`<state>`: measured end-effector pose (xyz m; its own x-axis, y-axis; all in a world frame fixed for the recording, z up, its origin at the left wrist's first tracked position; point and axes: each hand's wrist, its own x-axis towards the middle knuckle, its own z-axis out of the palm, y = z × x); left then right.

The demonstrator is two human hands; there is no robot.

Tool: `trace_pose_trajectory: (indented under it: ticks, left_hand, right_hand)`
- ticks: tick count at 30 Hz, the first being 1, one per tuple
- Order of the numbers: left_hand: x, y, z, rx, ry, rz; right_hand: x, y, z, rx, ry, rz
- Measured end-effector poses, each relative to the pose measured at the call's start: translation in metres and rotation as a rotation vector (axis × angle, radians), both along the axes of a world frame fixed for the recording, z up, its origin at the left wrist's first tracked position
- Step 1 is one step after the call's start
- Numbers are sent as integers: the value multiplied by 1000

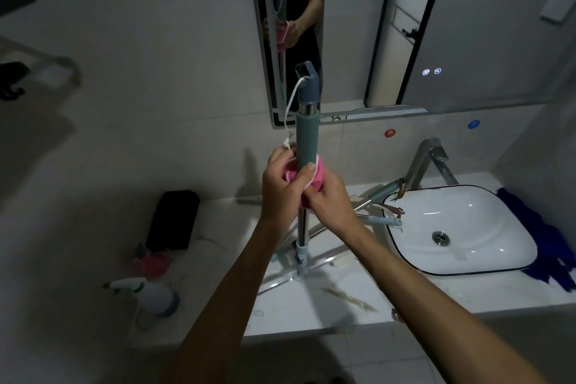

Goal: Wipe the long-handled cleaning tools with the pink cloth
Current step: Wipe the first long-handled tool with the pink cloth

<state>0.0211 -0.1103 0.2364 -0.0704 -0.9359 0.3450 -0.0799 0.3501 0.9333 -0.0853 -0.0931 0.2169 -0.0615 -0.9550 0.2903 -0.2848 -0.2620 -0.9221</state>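
Observation:
A long-handled cleaning tool stands upright on the counter, with a grey-green grip on a shiny metal pole and a white loop cord at its top. The pink cloth is wrapped around the pole just under the grip. My left hand and my right hand both close around the cloth and the pole, the right thumb pressing on the grip. More long-handled tools lie on the counter behind my hands, their ends reaching the basin.
A white basin with a chrome tap sits at the right, and a blue cloth lies beside it. At the left of the marble counter are a spray bottle, a pink item and a black pouch. A mirror hangs ahead.

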Motion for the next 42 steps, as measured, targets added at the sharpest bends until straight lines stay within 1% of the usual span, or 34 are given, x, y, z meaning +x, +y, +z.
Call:
trace_pose_trajectory:
  ticks: [3,6,10,12,14,16,19,20,22,27,30,35,38,40,42]
  left_hand:
    - [-3,1,0,9,9,-9]
    - [-6,7,1,39,37,3]
    - [-6,9,15,5,72,-9]
    - [-3,6,20,-23,61,-20]
    - [-3,7,23,-38,54,-63]
    - [-7,8,21,-53,2,-100]
    - [-14,8,8,-50,-213,-131]
    - [-15,8,2,-44,-256,-121]
    - [-15,7,-4,-43,-281,-39]
    - [-15,5,-2,-90,-218,91]
    - [-12,1,-1,-71,-195,176]
    - [-13,0,0,-41,-111,243]
    - [-19,3,-4,-27,-18,268]
    - [-23,5,-8,3,70,314]
    - [-26,9,-10,26,131,359]
  right_hand:
    - [-2,4,-14,9,9,-25]
    - [-7,11,-34,120,61,3]
    - [-20,24,-64,266,177,115]
    - [-26,26,-69,279,219,111]
    - [-28,26,-68,294,215,93]
    - [-27,26,-62,288,181,64]
    - [-25,23,-52,224,140,-1]
    - [-25,21,-48,202,135,-19]
    - [-24,18,-42,183,146,-11]
    - [-22,15,-46,195,133,61]
    - [-27,20,-56,191,183,122]
    - [-53,33,-94,303,242,237]
    - [-66,35,-101,364,251,304]
    - [-71,34,-101,442,219,360]
    - [-75,34,-102,490,233,408]
